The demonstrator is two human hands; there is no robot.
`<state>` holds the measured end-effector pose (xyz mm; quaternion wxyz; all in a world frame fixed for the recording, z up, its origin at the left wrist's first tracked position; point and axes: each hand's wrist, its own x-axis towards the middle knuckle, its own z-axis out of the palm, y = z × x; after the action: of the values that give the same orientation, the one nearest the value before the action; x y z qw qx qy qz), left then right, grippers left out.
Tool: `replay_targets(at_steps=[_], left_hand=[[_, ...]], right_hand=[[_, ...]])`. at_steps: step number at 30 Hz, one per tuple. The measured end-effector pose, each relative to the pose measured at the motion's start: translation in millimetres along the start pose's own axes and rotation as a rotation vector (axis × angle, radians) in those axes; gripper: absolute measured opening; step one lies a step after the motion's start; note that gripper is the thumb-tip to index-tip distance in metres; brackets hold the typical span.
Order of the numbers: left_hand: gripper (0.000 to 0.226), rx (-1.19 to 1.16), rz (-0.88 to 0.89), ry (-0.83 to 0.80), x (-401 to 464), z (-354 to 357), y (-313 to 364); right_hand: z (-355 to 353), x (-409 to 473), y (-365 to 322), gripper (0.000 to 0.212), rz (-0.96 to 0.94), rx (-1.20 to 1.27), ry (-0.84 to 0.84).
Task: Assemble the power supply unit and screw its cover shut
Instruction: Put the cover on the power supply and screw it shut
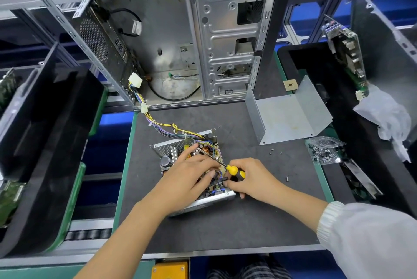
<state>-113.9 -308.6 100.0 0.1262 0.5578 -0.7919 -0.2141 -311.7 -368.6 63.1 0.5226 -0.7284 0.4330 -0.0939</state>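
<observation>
The power supply [191,166] lies open in the middle of the dark, matte work mat [225,229], a shallow box of dull grey sheet metal with a perforated side wall and a crowded circuit board inside: a copper coil, a black cylinder-shaped capacitor, finned metal blocks. The left hand [189,179] rests over the board with fingers spread and loosely bent, fingertips down among the parts, gripping nothing. The right hand [250,179] is curled round a screwdriver [228,167] with a glossy yellow and black handle; its thin steel shaft slants up and left across the box, while the fingertips touch the near right corner by some blue wires. A bundle of yellow, purple and black wires [167,127], tied with white straps, runs from the box's far edge up to white plastic plugs. Up and to the right lies the cover [286,116], a bent sheet of plain grey metal, open side up. A few small loose screws [276,151] dot the mat near it, beside a crinkled clear bag of screws [325,150]. Behind stands an empty stamped-steel computer case [203,41]
</observation>
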Motion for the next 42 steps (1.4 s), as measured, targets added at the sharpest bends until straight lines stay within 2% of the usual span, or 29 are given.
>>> replay_targets(at_steps=[11,19,24,26,28,31,32,34,36,39,42], left_hand=[[0.025,0.023,0.018,-0.014,-0.5,-0.2,-0.3],[0.023,0.016,0.029,0.006,-0.6,1.2,-1.2],[0.024,-0.005,0.048,0.004,-1.0,1.4,-2.1],[0.024,-0.088,0.031,0.057,-2.6,1.6,-1.5],[0.022,-0.275,-0.073,0.165,-9.5,-3.2,1.5],[0.023,-0.432,-0.159,0.309,-29.9,-13.5,-1.3],[0.023,-0.455,-0.190,0.330,-38.9,-16.1,-3.8],[0.024,-0.503,-0.252,0.326,-56.2,-18.8,-9.1],[0.024,-0.543,-0.280,0.305,-70.4,-16.3,-12.7],[0.018,-0.553,-0.230,0.308,-85.3,-9.6,-15.7],[0.039,-0.495,-0.222,0.332,-102.6,-0.2,-22.6]], right_hand=[[1.2,6.9,-0.9,0.012,-0.007,-0.075,0.025],[6.1,6.6,1.0,0.010,0.046,-0.003,-0.009],[7.2,6.8,2.3,0.016,0.056,-0.034,0.000],[6.4,5.9,2.4,0.018,0.041,-0.072,0.001],[0.7,2.7,-1.6,0.022,0.008,-0.083,-0.032],[-10.8,-5.5,-9.3,0.004,-0.047,0.024,-0.041],[-14.1,-9.8,-11.4,0.005,-0.069,0.052,-0.010],[-17.8,-20.0,-13.9,0.011,-0.110,0.068,0.032],[-18.6,-30.2,-14.8,0.019,-0.141,0.087,-0.004],[-13.3,-38.9,-14.4,0.018,-0.139,0.098,-0.066],[-5.6,-40.7,-17.0,0.022,-0.121,0.027,-0.037]])
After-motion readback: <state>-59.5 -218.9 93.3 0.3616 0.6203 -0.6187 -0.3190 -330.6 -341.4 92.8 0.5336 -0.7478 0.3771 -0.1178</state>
